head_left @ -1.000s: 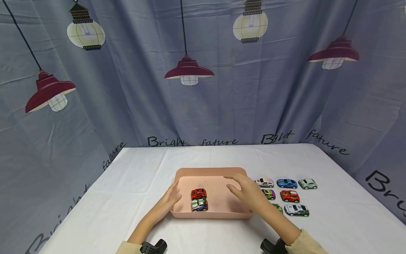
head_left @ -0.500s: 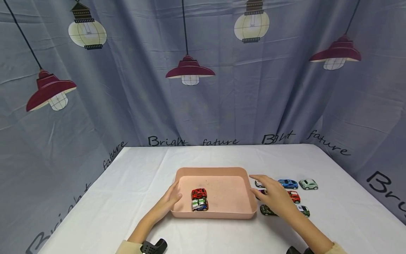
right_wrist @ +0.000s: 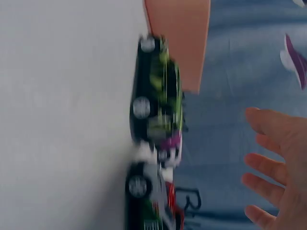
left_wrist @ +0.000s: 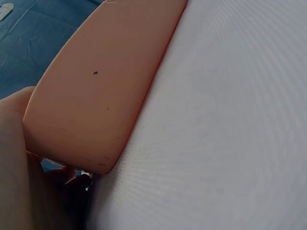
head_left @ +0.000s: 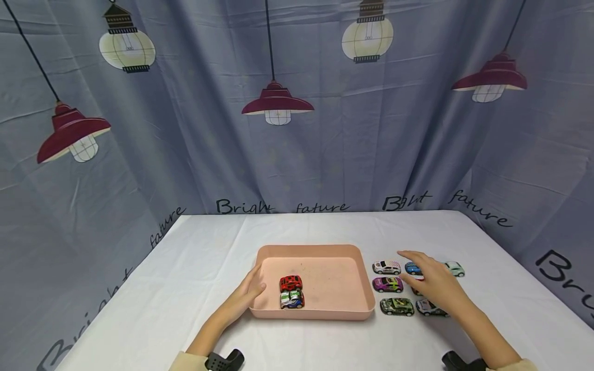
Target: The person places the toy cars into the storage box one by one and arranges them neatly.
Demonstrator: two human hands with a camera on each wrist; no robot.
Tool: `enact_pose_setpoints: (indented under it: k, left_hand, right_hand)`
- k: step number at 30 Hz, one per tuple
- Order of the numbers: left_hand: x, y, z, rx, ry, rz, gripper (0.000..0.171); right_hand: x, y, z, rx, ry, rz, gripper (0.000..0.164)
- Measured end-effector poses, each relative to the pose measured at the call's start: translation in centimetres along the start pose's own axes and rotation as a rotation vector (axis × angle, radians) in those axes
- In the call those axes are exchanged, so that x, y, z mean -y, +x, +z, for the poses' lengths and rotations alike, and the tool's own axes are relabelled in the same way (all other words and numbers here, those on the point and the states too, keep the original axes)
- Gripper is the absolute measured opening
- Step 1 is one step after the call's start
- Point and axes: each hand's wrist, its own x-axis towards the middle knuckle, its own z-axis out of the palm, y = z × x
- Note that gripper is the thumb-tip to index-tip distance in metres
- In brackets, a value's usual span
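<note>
My left hand (head_left: 242,296) grips the left wall of a shallow pink tray (head_left: 325,314), its thumb over the rim. In the left wrist view the tray's wall (left_wrist: 105,81) runs away from that hand, with some fingers partly hidden behind its corner. Inside the tray, a red toy car (head_left: 291,282) sits right behind a white-and-green toy car (head_left: 292,299). My right hand (head_left: 436,281) hovers with fingers spread over the toy cars right of the tray, holding nothing. It partly covers a blue car (head_left: 412,268), a red car (head_left: 416,291) and a white-and-green car (head_left: 428,308).
Beside the tray's right wall stand a white car (head_left: 386,267), a purple-and-green car (head_left: 388,284) and a camouflage-green car (head_left: 397,306). A pale green car (head_left: 455,268) is at the far right. A curtain (head_left: 306,165) hangs behind the white-covered table (head_left: 139,309).
My right hand has moved right, from above the tray, past its right edge, to above the toy cars. The left hand and the two cars in the tray stay where they were.
</note>
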Motion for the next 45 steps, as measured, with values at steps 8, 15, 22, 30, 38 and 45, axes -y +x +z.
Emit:
enact_pose_setpoints:
  k: [8, 15, 22, 30, 38, 45]
  left_hand:
    - [0.0, 0.0, -0.1, 0.001, -0.005, 0.006, 0.062]
    - [-0.1, -0.2, -0.1, -0.002, -0.015, 0.004, 0.062]
    - [-0.1, -0.3, 0.0, -0.002, -0.016, 0.0, 0.062]
    - [-0.1, -0.3, 0.0, -0.001, -0.021, 0.0, 0.062]
    - [0.0, -0.2, 0.0, -0.006, -0.024, -0.004, 0.062]
    - [0.1, -0.1, 0.0, -0.007, -0.015, -0.001, 0.062]
  right_hand:
    - [-3.8, 0.0, -0.6, 0.061, -0.004, 0.08, 0.057]
    - [-7.4, 0.0, -0.6, 0.099, 0.028, 0.126, 0.049]
    - [-10.2, 0.3, -0.2, 0.139, 0.027, 0.162, 0.046]
    - [-11.7, 0.6, 0.7, 0.171, 0.04, 0.178, 0.04]
    - [-12.4, 0.8, 1.1, 0.151, 0.06, 0.127, 0.032]
    - [-12.6, 0.8, 1.0, 0.169, 0.003, 0.146, 0.033]
